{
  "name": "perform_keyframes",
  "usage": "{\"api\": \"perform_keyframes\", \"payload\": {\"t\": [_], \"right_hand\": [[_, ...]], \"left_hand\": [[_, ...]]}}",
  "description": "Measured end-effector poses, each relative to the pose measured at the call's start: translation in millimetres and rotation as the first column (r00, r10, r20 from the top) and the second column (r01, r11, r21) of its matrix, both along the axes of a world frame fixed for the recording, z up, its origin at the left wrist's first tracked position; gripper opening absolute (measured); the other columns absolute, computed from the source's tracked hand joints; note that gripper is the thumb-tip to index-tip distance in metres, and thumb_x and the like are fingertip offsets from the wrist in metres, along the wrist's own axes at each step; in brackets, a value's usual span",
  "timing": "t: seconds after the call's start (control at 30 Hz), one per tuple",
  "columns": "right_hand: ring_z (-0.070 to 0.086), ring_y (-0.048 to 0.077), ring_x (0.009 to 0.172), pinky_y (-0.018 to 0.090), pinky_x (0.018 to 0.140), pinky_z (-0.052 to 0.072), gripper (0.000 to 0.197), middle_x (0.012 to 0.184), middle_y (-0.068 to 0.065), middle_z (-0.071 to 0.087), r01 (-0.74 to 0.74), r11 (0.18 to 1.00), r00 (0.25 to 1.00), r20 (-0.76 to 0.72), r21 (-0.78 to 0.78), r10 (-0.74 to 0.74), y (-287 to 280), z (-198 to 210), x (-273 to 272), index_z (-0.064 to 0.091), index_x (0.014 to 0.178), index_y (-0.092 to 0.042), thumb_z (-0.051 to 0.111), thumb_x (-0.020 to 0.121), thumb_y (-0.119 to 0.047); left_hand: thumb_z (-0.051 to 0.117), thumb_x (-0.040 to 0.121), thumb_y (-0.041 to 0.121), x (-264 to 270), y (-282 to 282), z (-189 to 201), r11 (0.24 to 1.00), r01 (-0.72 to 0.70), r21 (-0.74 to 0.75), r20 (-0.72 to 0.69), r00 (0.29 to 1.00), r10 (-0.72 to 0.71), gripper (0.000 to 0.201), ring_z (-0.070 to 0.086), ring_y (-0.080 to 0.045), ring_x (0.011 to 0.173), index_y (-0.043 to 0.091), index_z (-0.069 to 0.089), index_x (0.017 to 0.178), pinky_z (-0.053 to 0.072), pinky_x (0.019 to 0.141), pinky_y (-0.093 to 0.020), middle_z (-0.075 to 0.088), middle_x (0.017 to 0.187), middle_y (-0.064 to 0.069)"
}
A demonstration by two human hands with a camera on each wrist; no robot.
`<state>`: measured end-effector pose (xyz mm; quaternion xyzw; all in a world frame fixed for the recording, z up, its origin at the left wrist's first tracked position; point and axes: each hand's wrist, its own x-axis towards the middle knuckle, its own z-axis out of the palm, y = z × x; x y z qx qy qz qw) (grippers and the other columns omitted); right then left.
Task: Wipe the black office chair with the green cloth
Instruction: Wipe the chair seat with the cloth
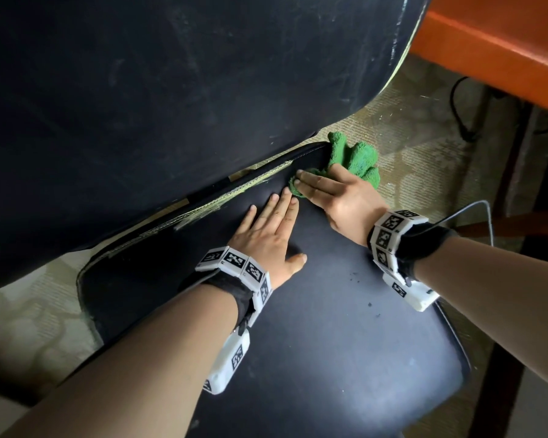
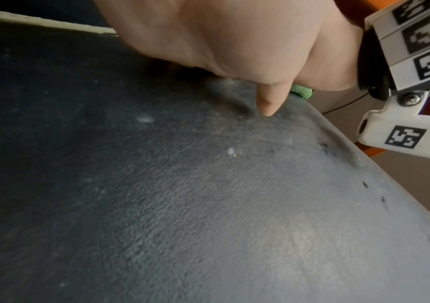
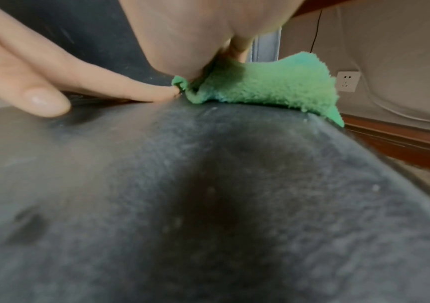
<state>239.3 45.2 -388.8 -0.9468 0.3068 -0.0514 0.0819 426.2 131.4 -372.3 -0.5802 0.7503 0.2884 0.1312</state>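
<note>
Both hands lie on the seat [image 1: 329,358] of the black office chair. The left hand [image 1: 271,235] is flat, palm down, with its fingers [image 1: 280,205] straight and close together. It holds nothing. The thumb sticks out to the side and touches the seat too.

The right hand [image 1: 336,194] lies flat on the green cloth [image 1: 356,159] and presses it down with straight fingers. It does not curl around the cloth. Part of the cloth is under the fingers, and the rest bunches up past the hand. The cloth sits at the back right corner of the seat, and some of it hangs over the right edge. The tips of the left hand's fingers are just beside the near end of the cloth.

The seat looks dusty and gray. Small dark crumbs lie near its right edge. Along the back edge of the seat the cover is worn, and pale stuff shows through. The chair back [image 1: 171,90] stands behind the seat and has pale smudges on it.

Each wrist wears a white band [image 1: 234,263] with black and white square marks. A thin cable [image 1: 475,207] runs from the right wrist. Under the chair is a pale patterned carpet [image 1: 424,159]. An orange desk [image 1: 503,49] stands off to the right. From the right wrist view, a white wall socket [image 3: 347,81] shows on the wall behind the cloth.
</note>
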Motion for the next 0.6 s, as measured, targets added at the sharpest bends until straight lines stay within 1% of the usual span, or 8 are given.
{"api": "perform_keyframes", "payload": {"t": [0.07, 0.17, 0.2, 0.27, 0.33, 0.4, 0.5, 0.6], "right_hand": [[0.058, 0.034, 0.087, 0.042, 0.071, 0.059, 0.063, 0.136, 0.009, 0.059, -0.008, 1.000, 1.000, 0.031, 0.027, 0.008, -2.4, -0.9, -2.6, 0.059, 0.132, -0.004, 0.063, 0.070, 0.008], [0.058, 0.036, 0.092, 0.043, 0.063, 0.059, 0.058, 0.132, 0.011, 0.060, -0.019, 0.999, 0.999, 0.040, 0.028, 0.018, -4.0, 0.7, -3.9, 0.061, 0.129, -0.005, 0.062, 0.072, 0.006], [0.058, 0.036, 0.092, 0.043, 0.061, 0.058, 0.054, 0.130, 0.012, 0.061, -0.020, 0.999, 0.999, 0.026, 0.029, 0.019, -4.0, 2.4, -2.5, 0.061, 0.128, -0.004, 0.059, 0.075, 0.005], [0.059, 0.036, 0.088, 0.041, 0.057, 0.058, 0.047, 0.125, 0.012, 0.063, -0.006, 0.999, 1.000, -0.013, 0.036, 0.006, -2.8, 5.3, 3.1, 0.062, 0.126, -0.002, 0.043, 0.083, -0.001], [0.059, 0.036, 0.083, 0.039, 0.056, 0.057, 0.051, 0.122, 0.012, 0.066, 0.013, 0.999, 0.999, -0.032, 0.036, -0.011, -0.2, 5.6, 8.2, 0.064, 0.124, 0.000, 0.029, 0.087, -0.006], [0.058, 0.036, 0.082, 0.040, 0.059, 0.058, 0.053, 0.124, 0.012, 0.066, 0.018, 0.999, 0.999, -0.029, 0.029, -0.017, 0.5, 4.0, 8.0, 0.063, 0.125, 0.000, 0.026, 0.087, -0.005], [0.056, 0.035, 0.087, 0.042, 0.066, 0.058, 0.049, 0.132, 0.009, 0.062, 0.097, 0.995, 0.995, -0.030, 0.006, -0.097, -9.7, -2.3, 4.8, 0.060, 0.131, -0.004, 0.038, 0.087, -0.005], [0.051, 0.035, 0.091, 0.046, 0.066, 0.057, 0.053, 0.137, 0.007, 0.059, 0.316, 0.946, 0.948, -0.065, 0.077, -0.312, -23.4, -3.0, 18.8, 0.056, 0.136, -0.010, 0.054, 0.084, -0.002]], "left_hand": [[0.042, 0.095, 0.058, -0.3, 1.3, -0.5, 1.000, -0.003, -0.011, 0.001, 1.000, 0.003, 0.095, -0.020, -0.011, 0.151, 0.020, -0.020, 0.156, -0.006, 0.124, -0.040, -0.030, 0.161, 0.004], [0.042, 0.095, 0.059, -0.6, 2.0, -1.0, 1.000, -0.006, -0.017, 0.004, 1.000, 0.006, 0.095, -0.020, -0.011, 0.151, 0.020, -0.020, 0.156, -0.006, 0.124, -0.040, -0.031, 0.161, 0.005], [0.042, 0.095, 0.059, -0.7, 2.0, -1.0, 1.000, -0.006, -0.015, 0.003, 1.000, 0.006, 0.095, -0.020, -0.011, 0.151, 0.020, -0.019, 0.156, -0.006, 0.124, -0.040, -0.031, 0.161, 0.005], [0.042, 0.095, 0.059, -0.9, 1.4, -1.5, 1.000, -0.005, -0.015, -0.001, 1.000, 0.005, 0.095, -0.020, -0.011, 0.151, 0.020, -0.019, 0.156, -0.005, 0.124, -0.041, -0.031, 0.161, 0.004], [0.042, 0.095, 0.059, -0.4, 0.8, -1.1, 1.000, -0.005, -0.014, -0.004, 1.000, 0.005, 0.095, -0.019, -0.012, 0.151, 0.020, -0.019, 0.156, -0.005, 0.124, -0.041, -0.030, 0.162, 0.004], [0.042, 0.095, 0.058, -0.2, 0.5, -0.4, 1.000, -0.004, -0.011, -0.007, 1.000, 0.004, 0.095, -0.020, -0.012, 0.151, 0.020, -0.019, 0.156, -0.004, 0.125, -0.042, -0.030, 0.161, 0.004], [0.043, 0.095, 0.058, -1.7, 1.5, 0.3, 1.000, -0.010, -0.023, -0.006, 1.000, 0.010, 0.095, -0.020, -0.011, 0.151, 0.020, -0.019, 0.157, -0.005, 0.125, -0.041, -0.031, 0.161, 0.004], [0.045, 0.094, 0.057, -2.6, 3.5, -1.4, 0.999, -0.019, -0.041, 0.000, 1.000, 0.019, 0.096, -0.019, -0.011, 0.151, 0.020, -0.018, 0.157, -0.005, 0.124, -0.040, -0.030, 0.161, 0.004]]}}
